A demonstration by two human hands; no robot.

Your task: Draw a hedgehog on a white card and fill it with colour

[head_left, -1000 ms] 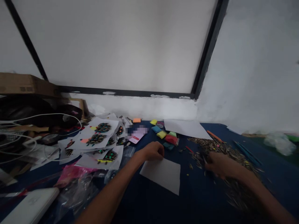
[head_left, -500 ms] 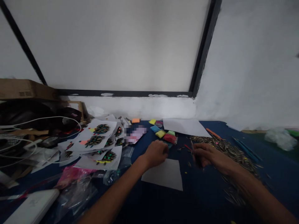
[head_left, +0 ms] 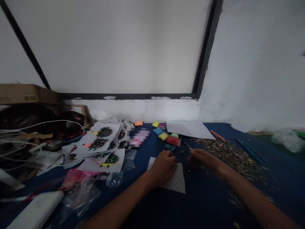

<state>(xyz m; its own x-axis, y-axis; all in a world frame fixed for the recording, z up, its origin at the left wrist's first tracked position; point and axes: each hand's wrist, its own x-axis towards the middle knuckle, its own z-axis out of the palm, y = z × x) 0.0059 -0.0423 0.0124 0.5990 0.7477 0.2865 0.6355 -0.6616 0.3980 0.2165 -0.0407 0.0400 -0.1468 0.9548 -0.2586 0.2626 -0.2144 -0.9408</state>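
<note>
One small white sheet (head_left: 179,180) now has left hand (head_left: 164,166) over its middle, grip unclear, likely steadying it; right hand (head_left: 200,157), just right of sheet, pinches pen-like tool (head_left: 187,146).

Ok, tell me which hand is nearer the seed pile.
Right. The right hand is at the left side of the seed pile; the left hand is farther left, on the small white sheet.

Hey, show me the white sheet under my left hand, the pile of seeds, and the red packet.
White sheet (head_left: 179,182): head view, its bare part right of the left hand (head_left: 164,167).
Pile of seeds (head_left: 230,156): head view, the middle of the pile.
Red packet (head_left: 172,140): head view, the middle of its upper side.
</note>
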